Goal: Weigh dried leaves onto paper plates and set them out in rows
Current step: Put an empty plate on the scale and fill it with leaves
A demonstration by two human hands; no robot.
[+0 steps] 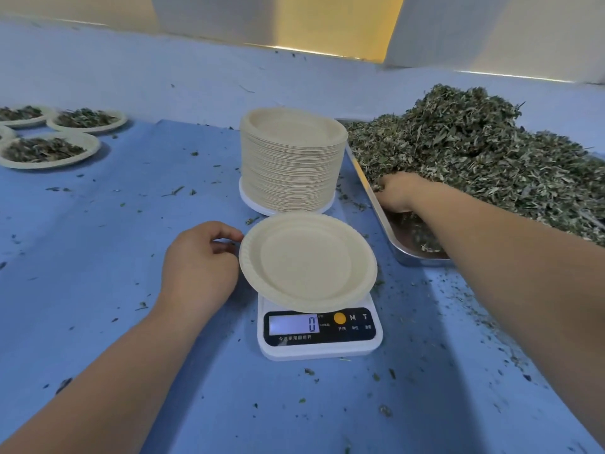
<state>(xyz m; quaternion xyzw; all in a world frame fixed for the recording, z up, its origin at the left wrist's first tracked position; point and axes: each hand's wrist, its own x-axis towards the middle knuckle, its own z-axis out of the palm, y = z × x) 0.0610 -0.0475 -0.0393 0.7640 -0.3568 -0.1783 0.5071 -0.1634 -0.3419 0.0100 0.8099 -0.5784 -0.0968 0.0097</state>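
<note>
Left hand (199,263): nearest, at the left rim of the plate (307,262); thumb and fingers curled onto the rim, gripping it lightly.
Scale (320,339): one, white, on the blue table (131,322); display reads 0.
Plate: one, bare of leaves, lying on the scale and overhanging it on all sides.
Plate handling: judged very light and thin, bends easily, could slide or tip off the scale; hold by the fluted rim, don't press on it while weighing.
Right hand (397,191): reaches into the leaf pile (474,152) at the near edge of the tray (402,253); fingers buried, cannot tell whether they have closed on a handful.
Leaf pile: one big heap, filling the tray and rising above it, right of the scale.
Leaf handling: judged dry, light, crumbly, sheds bits; scoop a loose handful with cupped fingers, no squeezing.
Tray: one, metal, just beside the plate stack (291,165).
Plate stack: one, tall, behind the scale; too many to count.
Filled plates: three in view at far left (49,150) (86,119) (23,114), plus a sliver of a fourth at the frame edge (5,132).
Crumbs: scattered over the table, uncounted.
</note>
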